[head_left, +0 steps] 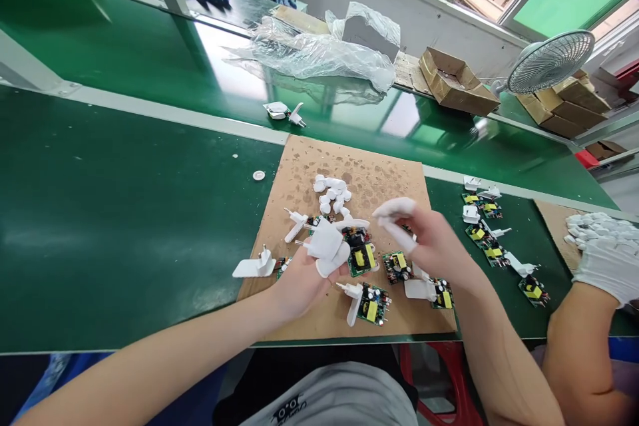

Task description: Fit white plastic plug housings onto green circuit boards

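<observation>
My left hand (302, 283), a white cover on its thumb, grips a white plug housing (325, 239) with a green circuit board (360, 258) by its far end; whether the two are joined I cannot tell. To the right, my right hand (439, 239) hovers above the cardboard, white-covered fingertips slightly blurred and parted, with nothing between them. Beneath and around both hands lie several boards with yellow-wrapped parts and white plug pieces, such as a board (373, 305) beside a plug piece (353, 299). A small pile of white caps (332, 193) sits beyond my left hand.
The cardboard sheet (304, 160) lies on a green bench. More plug-and-board sets (484, 243) lie to the right, near a co-worker's gloved hand (609, 269) and white parts (594, 229). Plastic sheeting (324, 56), an open carton (456, 80) and a fan (552, 61) stand behind.
</observation>
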A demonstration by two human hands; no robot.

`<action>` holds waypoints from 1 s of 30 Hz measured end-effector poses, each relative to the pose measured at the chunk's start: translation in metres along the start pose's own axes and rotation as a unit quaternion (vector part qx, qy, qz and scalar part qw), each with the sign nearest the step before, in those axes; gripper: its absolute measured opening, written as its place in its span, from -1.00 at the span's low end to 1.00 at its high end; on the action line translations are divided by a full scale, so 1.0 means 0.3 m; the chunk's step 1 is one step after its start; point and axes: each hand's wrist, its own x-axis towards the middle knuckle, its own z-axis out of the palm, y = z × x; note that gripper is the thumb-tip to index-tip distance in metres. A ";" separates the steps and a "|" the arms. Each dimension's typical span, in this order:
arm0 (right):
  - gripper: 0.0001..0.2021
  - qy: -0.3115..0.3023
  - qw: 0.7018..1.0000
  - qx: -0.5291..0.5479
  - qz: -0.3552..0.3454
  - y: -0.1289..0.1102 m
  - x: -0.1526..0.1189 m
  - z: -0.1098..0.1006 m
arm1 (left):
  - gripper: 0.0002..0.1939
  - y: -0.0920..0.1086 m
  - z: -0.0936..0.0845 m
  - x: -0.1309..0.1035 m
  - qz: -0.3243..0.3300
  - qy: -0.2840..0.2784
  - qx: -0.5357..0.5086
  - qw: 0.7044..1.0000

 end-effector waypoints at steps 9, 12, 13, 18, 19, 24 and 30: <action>-0.64 0.298 0.943 0.116 -0.090 -0.130 -0.216 0.197 | -0.51 -0.015 -0.049 0.001 0.070 0.019 0.163 0.984; -0.56 0.349 0.927 0.016 -0.132 -0.118 -0.215 0.251 | -0.51 -0.004 -0.025 -0.002 0.084 0.020 0.189 0.978; -0.56 0.356 0.923 -0.012 -0.146 -0.115 -0.211 0.260 | -0.52 -0.002 -0.017 -0.003 0.075 0.017 0.190 0.979; -0.67 0.367 0.910 -0.054 -0.183 -0.107 -0.188 0.280 | -0.55 -0.015 -0.003 -0.002 0.062 0.020 0.143 0.988; -0.69 0.367 0.913 -0.035 -0.176 -0.107 -0.187 0.284 | -0.57 -0.017 -0.004 -0.002 0.066 0.025 0.139 0.988; -0.65 0.359 0.922 0.107 -0.097 -0.125 -0.192 0.299 | -0.54 0.001 0.005 -0.011 0.073 0.032 0.162 0.983; -0.75 0.328 0.927 0.180 -0.039 -0.134 -0.200 0.314 | -0.60 0.014 0.031 -0.022 0.109 0.056 0.172 0.978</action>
